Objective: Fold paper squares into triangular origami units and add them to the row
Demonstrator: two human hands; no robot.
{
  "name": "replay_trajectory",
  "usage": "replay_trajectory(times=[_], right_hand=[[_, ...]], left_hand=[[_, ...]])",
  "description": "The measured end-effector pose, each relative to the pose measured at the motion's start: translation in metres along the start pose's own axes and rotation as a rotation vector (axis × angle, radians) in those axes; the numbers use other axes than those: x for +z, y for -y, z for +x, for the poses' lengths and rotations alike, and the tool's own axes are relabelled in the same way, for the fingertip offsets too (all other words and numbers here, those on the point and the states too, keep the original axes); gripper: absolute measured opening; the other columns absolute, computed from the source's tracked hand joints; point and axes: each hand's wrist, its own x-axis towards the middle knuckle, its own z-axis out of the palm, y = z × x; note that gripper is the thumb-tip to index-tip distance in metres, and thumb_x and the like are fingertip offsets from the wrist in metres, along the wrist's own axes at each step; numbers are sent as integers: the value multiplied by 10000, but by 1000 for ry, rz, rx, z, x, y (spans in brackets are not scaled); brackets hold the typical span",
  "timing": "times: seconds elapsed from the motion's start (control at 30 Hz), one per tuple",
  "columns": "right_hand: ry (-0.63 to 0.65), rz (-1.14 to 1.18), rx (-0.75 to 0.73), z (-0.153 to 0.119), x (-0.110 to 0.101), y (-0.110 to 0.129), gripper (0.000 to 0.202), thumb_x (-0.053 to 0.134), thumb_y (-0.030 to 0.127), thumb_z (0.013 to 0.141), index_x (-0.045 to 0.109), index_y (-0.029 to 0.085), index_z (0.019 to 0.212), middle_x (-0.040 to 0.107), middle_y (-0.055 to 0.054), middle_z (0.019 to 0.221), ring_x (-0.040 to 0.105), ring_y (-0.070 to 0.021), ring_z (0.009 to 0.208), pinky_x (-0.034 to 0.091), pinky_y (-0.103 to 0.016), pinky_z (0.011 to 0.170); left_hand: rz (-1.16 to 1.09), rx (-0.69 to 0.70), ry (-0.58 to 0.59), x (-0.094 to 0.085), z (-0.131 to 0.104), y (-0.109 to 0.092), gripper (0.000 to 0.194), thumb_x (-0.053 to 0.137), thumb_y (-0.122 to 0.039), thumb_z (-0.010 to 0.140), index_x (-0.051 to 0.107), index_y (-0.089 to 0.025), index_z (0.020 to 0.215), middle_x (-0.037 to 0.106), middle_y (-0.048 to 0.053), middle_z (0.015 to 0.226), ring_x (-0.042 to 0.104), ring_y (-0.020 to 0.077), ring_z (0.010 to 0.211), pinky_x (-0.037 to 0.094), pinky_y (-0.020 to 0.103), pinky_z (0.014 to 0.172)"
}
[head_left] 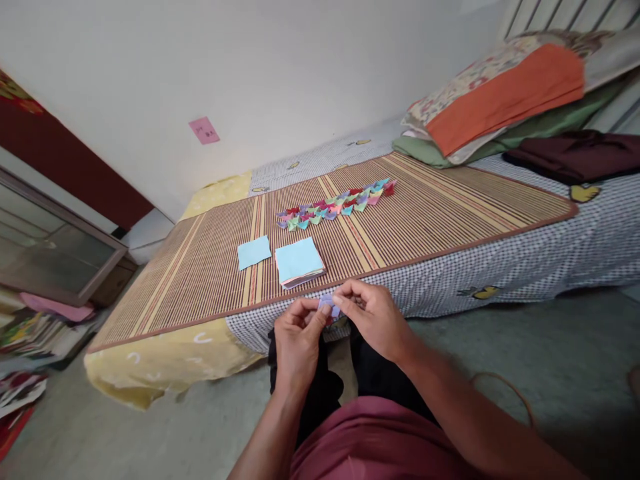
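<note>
Between my fingertips is a small folded piece of lavender paper (329, 305), just in front of the bed's edge. My left hand (301, 333) pinches its left side with thumb and forefinger. On its right side, my right hand (373, 313) also grips it in a pinch. Just beyond my hands lies a stack of square coloured papers (300, 261) with light blue on top. Left of the stack is one loose light blue sheet (254, 252). Farther back, several small folded paper pieces (335, 205) in many colours stand in rows.
A striped woven mat (210, 280) covers much of the bed, over a checked sheet (500, 273). At the back right are folded bedding with an orange cloth (510, 93) and a dark maroon cloth (575, 155). A glass-fronted cabinet (50, 233) stands at left, with papers below.
</note>
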Motion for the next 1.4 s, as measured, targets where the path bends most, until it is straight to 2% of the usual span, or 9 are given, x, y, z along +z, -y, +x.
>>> replay_trajectory(times=[0.13,0.23,0.37,0.53,0.7,0.87,1.0,1.1,1.4], right_hand=[[-17,14,6,2,-2,1,126,607,256,926,706,183,903,719,-20,775,658,-162,694,510,-261,628],[12,29,39,5,-4,0,183,604,304,931,688,181,824,654,3,687,585,-141,615,459,-251,570],[81,95,40,6,-7,-1,234,623,309,912,629,186,712,586,27,628,523,-126,579,418,-246,546],[112,113,50,4,-11,0,222,628,305,899,633,187,712,603,19,647,551,-136,606,439,-255,575],[115,104,49,5,-11,3,217,626,295,897,644,182,714,612,17,644,550,-133,601,439,-251,568],[98,61,59,5,-9,11,197,633,273,899,665,170,735,614,19,642,539,-124,591,430,-242,561],[51,42,75,4,-5,13,209,634,314,918,693,162,787,657,0,680,570,-132,611,433,-241,562],[39,57,71,3,-2,11,196,646,314,910,704,159,805,693,-15,720,616,-145,652,463,-244,598],[-54,-29,-59,-3,7,13,197,583,227,948,668,167,781,677,-9,702,623,-148,664,459,-248,645]], left_hand=[[-9,9,-15,0,-1,-2,211,851,-347,751,743,-166,762,708,15,699,631,147,654,515,254,645],[-24,38,-39,-1,-2,-2,183,852,-317,754,740,-172,761,704,4,696,623,137,655,505,241,653],[-22,17,9,-2,-4,-2,160,847,-296,765,743,-175,761,711,-2,696,624,124,655,500,224,660],[-42,-81,98,-3,-5,-6,224,809,-367,804,734,-162,752,739,33,698,660,149,641,540,266,684],[-45,-104,121,-7,-2,-9,230,831,-360,780,734,-156,737,749,41,695,668,153,638,541,267,686],[17,-45,90,-7,-2,-11,208,816,-329,803,740,-156,717,744,32,696,649,145,655,519,252,681],[76,105,-3,-2,-6,-8,168,791,-312,838,745,-180,745,715,1,711,625,136,684,498,239,681],[130,183,-29,1,-9,-4,138,764,-307,868,752,-192,794,720,5,765,631,149,735,504,256,717],[182,185,-14,1,-10,-4,156,748,-321,881,734,-188,801,714,14,781,634,160,741,511,274,727]])
